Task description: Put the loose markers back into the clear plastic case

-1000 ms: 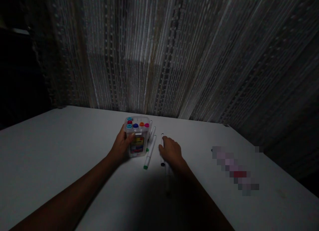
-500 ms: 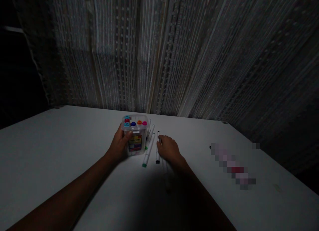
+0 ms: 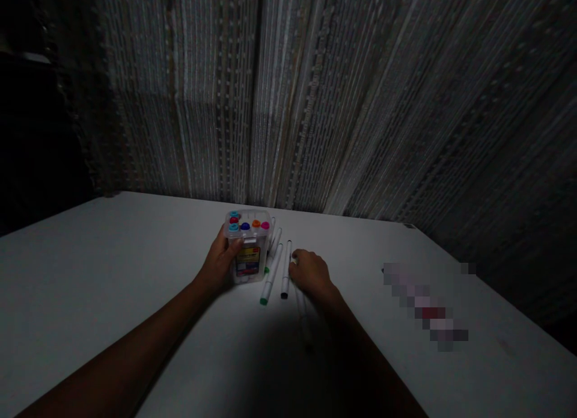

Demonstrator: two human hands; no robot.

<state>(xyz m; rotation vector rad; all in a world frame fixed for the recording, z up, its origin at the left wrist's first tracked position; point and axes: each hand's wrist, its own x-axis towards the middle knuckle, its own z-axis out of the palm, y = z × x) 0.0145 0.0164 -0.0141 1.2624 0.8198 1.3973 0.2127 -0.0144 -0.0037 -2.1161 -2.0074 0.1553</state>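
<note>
My left hand (image 3: 220, 260) is closed around the side of a clear plastic marker case (image 3: 249, 267), its thumb on the front near the label. Colourful marker ends show at the top of the case, in light blue, red, dark blue, orange and pink. My right hand (image 3: 313, 272) has its fingers curled over the upper end of a white marker (image 3: 303, 316), which lies partly beneath it in shadow. Just left of these fingertips is a black-ended white marker (image 3: 286, 270). A green-ended marker (image 3: 271, 275) lies between that one and the case.
More white markers (image 3: 276, 239) lie behind and beside the case on the white table (image 3: 135, 255). To the right is a pixelated long object (image 3: 428, 310) that I cannot make out. A striped curtain (image 3: 279, 105) hangs along the table's far edge.
My right fingertips have shifted slightly right, off the black-ended marker, which has turned a little. My left hand keeps hold of the case. The whole view has shifted slightly.
</note>
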